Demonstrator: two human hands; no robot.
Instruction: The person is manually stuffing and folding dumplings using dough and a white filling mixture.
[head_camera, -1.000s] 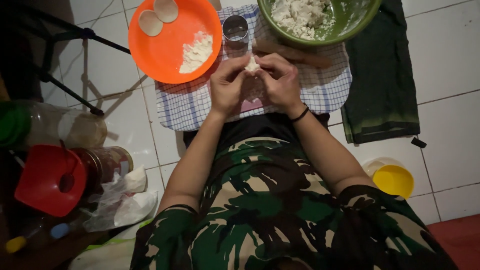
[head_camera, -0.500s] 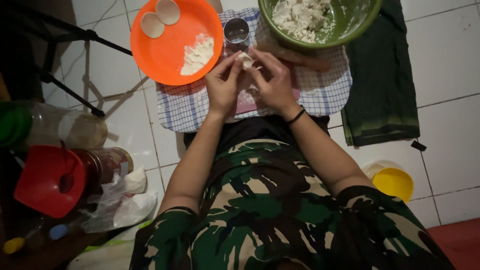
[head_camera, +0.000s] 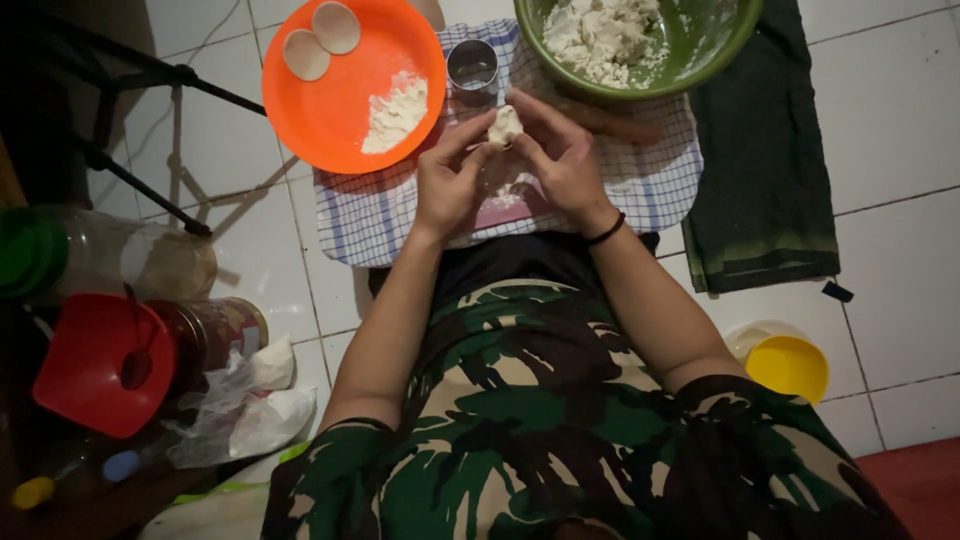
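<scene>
The person is sitting on the tiled floor (head_camera: 900, 110), and both hands are meeting just above the middle of the frame over a blue-checked cloth (head_camera: 650, 180). The left hand (head_camera: 447, 180) and the right hand (head_camera: 566, 158) are pinching a small lump of white dough (head_camera: 503, 126) between them; the fingers (head_camera: 462, 135) of each are curling in narrowly around it, so the lump is being held in the air, touching only fingertips and hanging over the cloth rather than resting on it.

Just above the dough a small metal cup (head_camera: 472, 66) is standing on the cloth. At the upper left an orange plate (head_camera: 330, 120) is carrying a heap of flour (head_camera: 396, 105) and two flat dough rounds (head_camera: 321, 40). At the top right a green bowl (head_camera: 715, 45) is holding the rest of the dough mass. A dark green towel (head_camera: 765, 180) is lying at the right, a yellow lid (head_camera: 788, 367) at the lower right, and jars with a red lid (head_camera: 85, 365) at the lower left.

The grip looks light and the dough looks soft, so I judge that uneven pressing could be tearing or thinning one edge, or sticking it to the fingers. The metal cup is close to the knuckles; a wide wrist movement could be knocking it over.
</scene>
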